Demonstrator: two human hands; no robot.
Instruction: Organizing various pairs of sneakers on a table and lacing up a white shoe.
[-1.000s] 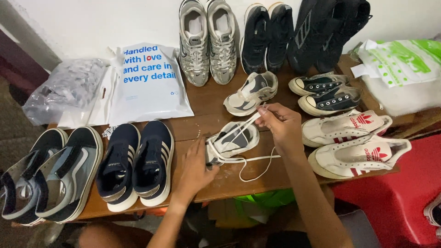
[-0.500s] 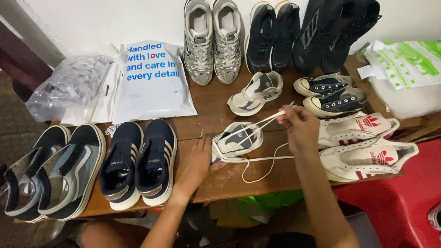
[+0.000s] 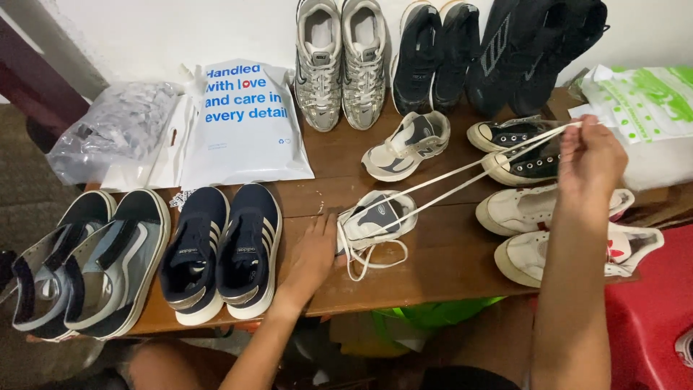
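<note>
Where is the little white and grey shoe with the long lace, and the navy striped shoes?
small white and grey shoe (image 3: 377, 219), head view, on its tongue.
pair of navy striped shoes (image 3: 220, 253), head view, on the inner edge of the left shoe.

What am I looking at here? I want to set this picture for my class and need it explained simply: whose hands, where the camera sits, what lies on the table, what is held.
A camera worn on a person's head looks down at their own two bare hands. The left hand presses down a small grey and white shoe on a wooden table. The right hand is raised to the right, pulling the white lace taut from that shoe. Its partner shoe lies behind. Around them stand pairs of shoes, among them navy striped sneakers and white sneakers, plus plastic bags.
</note>
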